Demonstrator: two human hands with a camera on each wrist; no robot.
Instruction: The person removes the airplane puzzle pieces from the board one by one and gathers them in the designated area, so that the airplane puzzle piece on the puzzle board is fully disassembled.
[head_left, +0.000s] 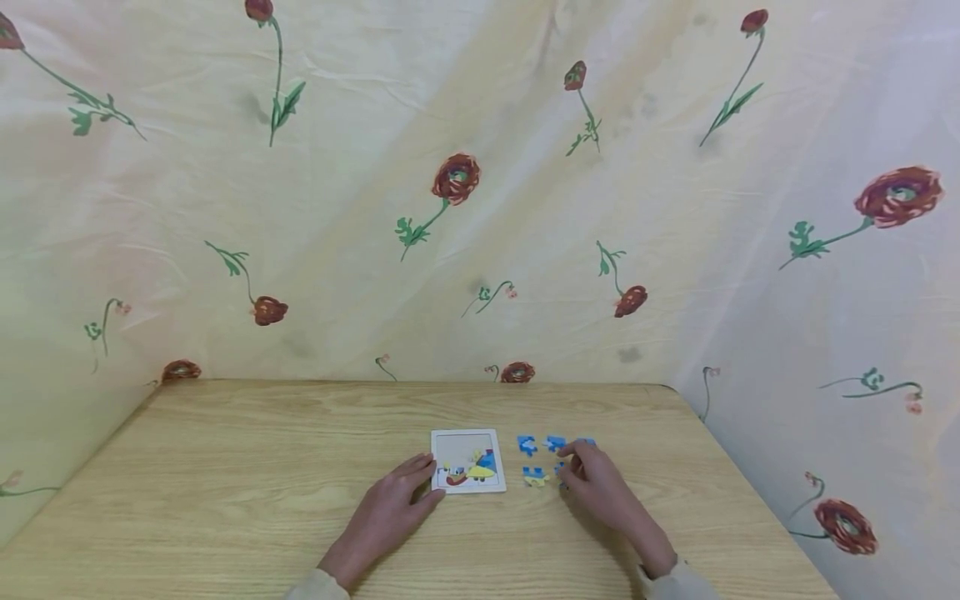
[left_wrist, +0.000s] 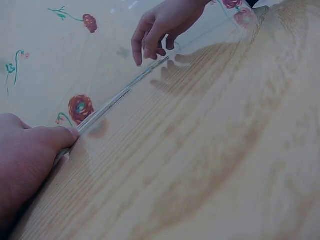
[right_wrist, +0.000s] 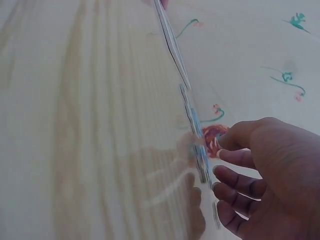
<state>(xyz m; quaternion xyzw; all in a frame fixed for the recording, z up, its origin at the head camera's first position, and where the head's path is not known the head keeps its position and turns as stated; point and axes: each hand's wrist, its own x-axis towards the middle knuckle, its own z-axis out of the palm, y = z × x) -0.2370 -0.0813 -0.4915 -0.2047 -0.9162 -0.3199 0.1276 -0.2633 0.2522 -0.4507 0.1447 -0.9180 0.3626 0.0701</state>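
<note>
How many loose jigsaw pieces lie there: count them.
5 visible: back-left piece, back-middle piece, back-right piece, front-left piece, front-right piece; the right hand may hide more.

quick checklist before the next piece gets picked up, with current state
1. Puzzle tray resting on table: ok
2. Tray steadied: ok, left hand touches its left edge
3. Room in tray: ok, its far part looks bare
4. Loose pieces near right hand: ok
5. Right hand free: ok, no piece shows in its grasp
6. All pieces in full sight: not ok, right hand partly covers some
</note>
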